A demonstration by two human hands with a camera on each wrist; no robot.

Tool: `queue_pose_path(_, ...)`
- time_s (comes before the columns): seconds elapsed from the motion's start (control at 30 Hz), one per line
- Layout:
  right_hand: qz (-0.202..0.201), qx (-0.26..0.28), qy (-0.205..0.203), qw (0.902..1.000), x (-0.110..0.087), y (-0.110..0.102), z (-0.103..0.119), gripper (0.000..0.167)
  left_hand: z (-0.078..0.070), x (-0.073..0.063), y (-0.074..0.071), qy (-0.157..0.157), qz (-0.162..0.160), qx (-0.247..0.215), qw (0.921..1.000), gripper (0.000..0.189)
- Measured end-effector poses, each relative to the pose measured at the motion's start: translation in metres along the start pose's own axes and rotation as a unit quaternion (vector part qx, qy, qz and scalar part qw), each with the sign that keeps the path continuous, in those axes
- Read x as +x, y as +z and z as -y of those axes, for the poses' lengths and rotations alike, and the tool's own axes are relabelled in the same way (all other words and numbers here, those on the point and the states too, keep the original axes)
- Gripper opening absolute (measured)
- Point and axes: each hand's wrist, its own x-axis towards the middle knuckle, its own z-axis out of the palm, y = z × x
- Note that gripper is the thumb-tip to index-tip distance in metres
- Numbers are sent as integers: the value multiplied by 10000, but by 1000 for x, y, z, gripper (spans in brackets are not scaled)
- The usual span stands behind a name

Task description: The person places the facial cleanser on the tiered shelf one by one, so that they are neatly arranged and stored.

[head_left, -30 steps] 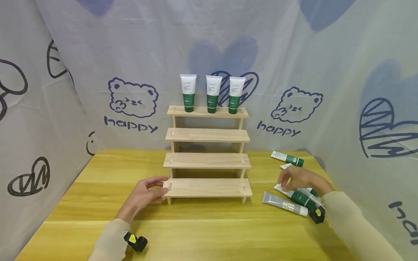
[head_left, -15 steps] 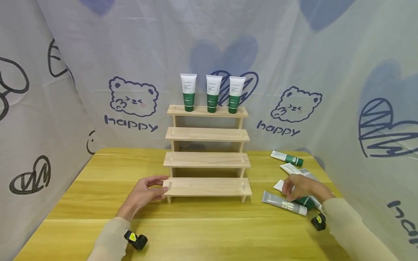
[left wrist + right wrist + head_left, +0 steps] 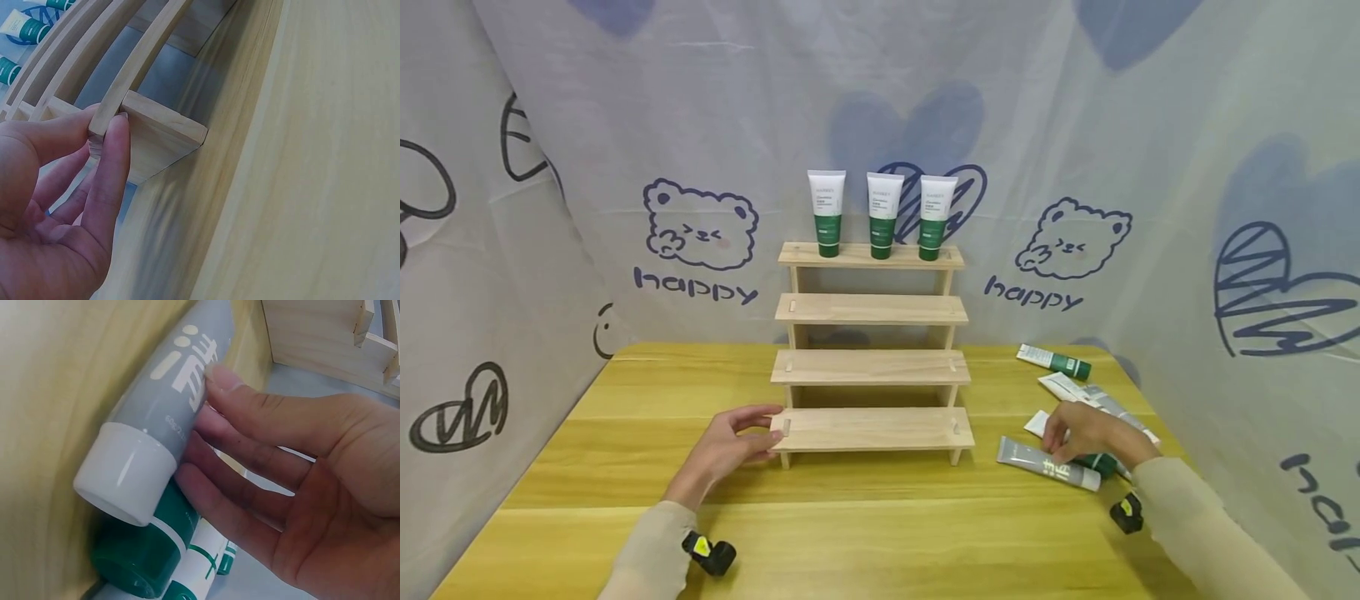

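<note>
My left hand (image 3: 730, 442) pinches the left end of the lowest step of a four-tier wooden display stand (image 3: 872, 429); the left wrist view shows thumb and forefinger on the board (image 3: 140, 62). At the right, my right hand (image 3: 1086, 429) is at a grey squeeze tube (image 3: 1022, 455) with a white cap (image 3: 125, 472). In the right wrist view its thumb lies on the tube's printed face and the fingers meet its edge, pinching it. A green-and-white tube (image 3: 140, 550) lies close beside the grey one, partly hidden by the hand.
Three white-and-green tubes, the left (image 3: 827, 212), middle (image 3: 882, 215) and right (image 3: 935, 217), stand caps down on the top tier. More tubes lie at the right, among them a green-and-white one (image 3: 1054, 362) and a grey one (image 3: 1120, 412). A printed curtain (image 3: 715, 125) surrounds the table.
My right hand has come down and toward the front from above the green-and-white tubes onto the grey tube. The left hand has kept its grip on the stand.
</note>
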Motion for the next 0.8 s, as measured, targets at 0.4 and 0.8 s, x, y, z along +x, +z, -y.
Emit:
queue_pose_path(0.4, 108, 295, 168, 9994, 1, 7, 0, 18, 1, 0, 0, -21, -27, 17, 10000, 57)
queue_pose_path(0.8, 259, 256, -173, 9992, 1, 8, -1, 18, 2, 1, 0, 32, 5, -6, 10000, 57)
